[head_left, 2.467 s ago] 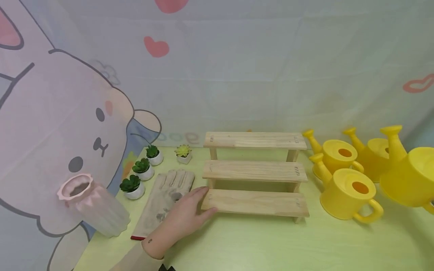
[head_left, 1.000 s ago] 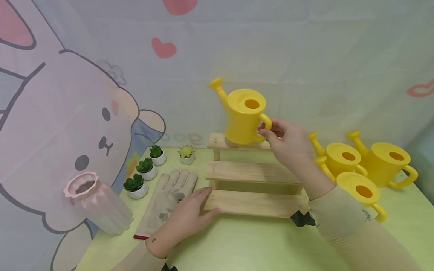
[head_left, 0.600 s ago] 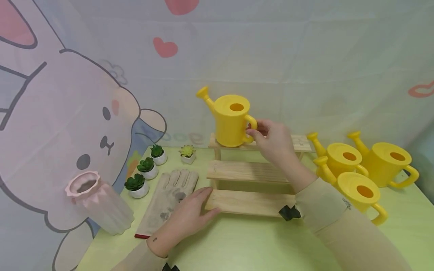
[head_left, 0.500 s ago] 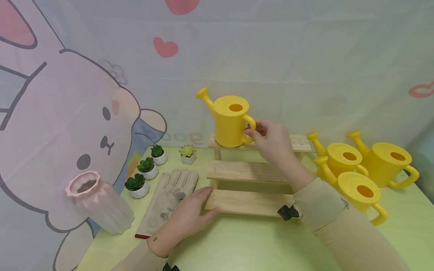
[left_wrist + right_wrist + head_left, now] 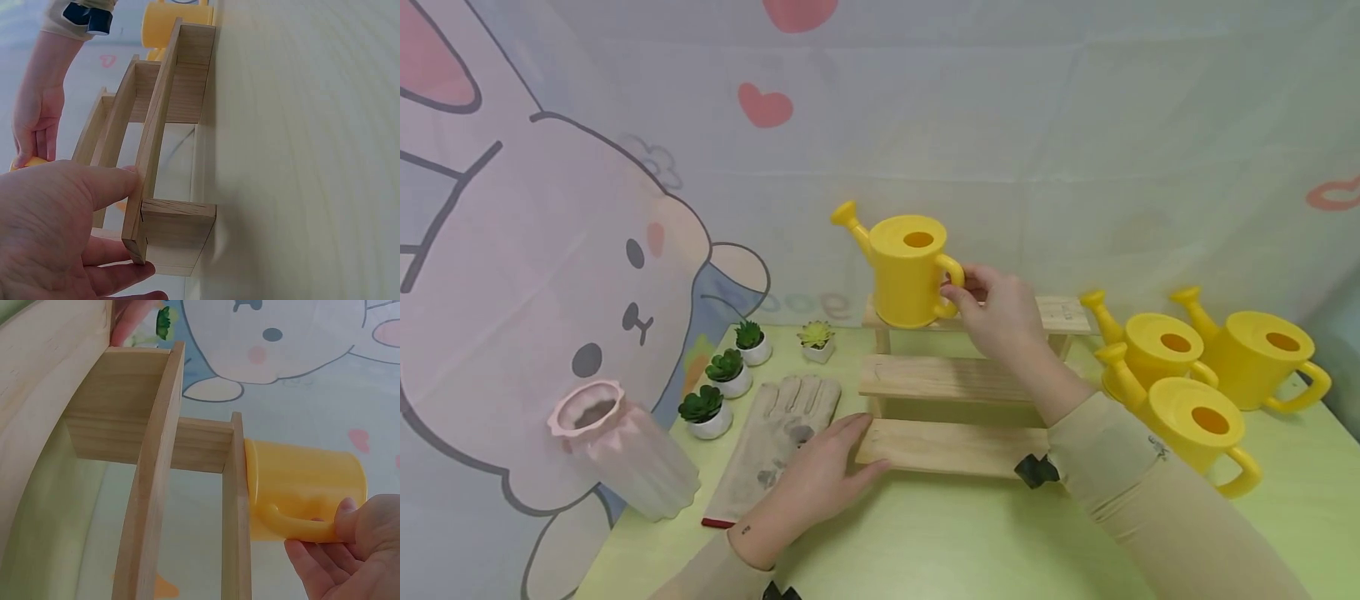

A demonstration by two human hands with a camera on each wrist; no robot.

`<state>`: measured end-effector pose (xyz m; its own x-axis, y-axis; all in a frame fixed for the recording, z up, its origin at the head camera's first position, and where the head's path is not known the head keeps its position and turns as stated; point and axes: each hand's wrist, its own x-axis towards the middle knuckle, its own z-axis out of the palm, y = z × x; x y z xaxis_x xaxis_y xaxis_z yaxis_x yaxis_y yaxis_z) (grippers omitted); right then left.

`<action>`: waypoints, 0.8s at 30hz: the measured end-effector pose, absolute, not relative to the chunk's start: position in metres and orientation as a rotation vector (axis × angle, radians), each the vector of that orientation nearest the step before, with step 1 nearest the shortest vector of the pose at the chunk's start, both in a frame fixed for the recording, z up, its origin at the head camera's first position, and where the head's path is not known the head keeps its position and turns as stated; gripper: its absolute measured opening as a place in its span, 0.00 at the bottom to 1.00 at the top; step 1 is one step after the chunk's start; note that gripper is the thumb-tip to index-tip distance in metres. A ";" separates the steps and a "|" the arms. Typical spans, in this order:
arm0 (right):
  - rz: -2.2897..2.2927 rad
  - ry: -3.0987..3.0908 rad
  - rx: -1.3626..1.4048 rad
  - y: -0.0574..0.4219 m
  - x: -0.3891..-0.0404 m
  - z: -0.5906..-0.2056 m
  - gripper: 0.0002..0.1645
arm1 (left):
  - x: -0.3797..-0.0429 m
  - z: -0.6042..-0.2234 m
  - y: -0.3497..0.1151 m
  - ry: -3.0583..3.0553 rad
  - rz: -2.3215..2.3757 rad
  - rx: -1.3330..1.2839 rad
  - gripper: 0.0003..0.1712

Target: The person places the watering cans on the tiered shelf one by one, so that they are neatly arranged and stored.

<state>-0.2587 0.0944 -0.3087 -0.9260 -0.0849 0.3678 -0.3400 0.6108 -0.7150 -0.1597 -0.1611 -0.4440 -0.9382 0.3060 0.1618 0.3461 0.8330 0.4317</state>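
Observation:
A yellow watering can [image 5: 907, 279] stands upright at the left end of the top step of a wooden three-step plant stand [image 5: 955, 447]. My right hand [image 5: 1006, 317] pinches the can's handle between thumb and fingers, which the right wrist view also shows, with the can's base against the top board [image 5: 237, 506]. At the left end of the lowest step, my left hand [image 5: 827, 471] holds the board's corner. The left wrist view shows its thumb [image 5: 115, 186] on the board's front edge and its fingers around the end.
Three more yellow watering cans [image 5: 1198, 417] stand on the right of the table [image 5: 940, 542]. To the left lie a fabric glove [image 5: 767, 450], several small potted succulents [image 5: 727, 373] and a leaning pink-white vase [image 5: 632, 458]. A printed curtain [image 5: 970, 108] hangs behind the stand.
My right hand has brought the watering can from the far right to over the top step, then left and down onto the board's left end. My left hand has stayed at the lowest step.

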 end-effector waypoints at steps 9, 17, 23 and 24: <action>1.224 -2.537 0.332 0.094 -0.259 -0.311 0.26 | -0.160 -0.445 -0.161 -2.933 -0.731 -0.520 0.43; 1.284 -2.507 0.327 0.108 -0.253 -0.315 0.31 | -0.159 -0.441 -0.161 -2.933 -0.743 -0.518 0.43; 1.347 -2.393 0.361 0.137 -0.228 -0.318 0.34 | -0.159 -0.443 -0.160 -2.936 -0.729 -0.519 0.43; 1.351 -2.382 0.365 0.143 -0.222 -0.318 0.34 | -0.159 -0.443 -0.160 -2.935 -0.727 -0.519 0.43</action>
<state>-0.2215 0.1427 -0.3185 -0.8954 -0.0384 0.4436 -0.4005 0.5049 -0.7646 -0.1592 -0.1602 -0.4429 -0.9402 0.3056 0.1505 0.3405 0.8308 0.4404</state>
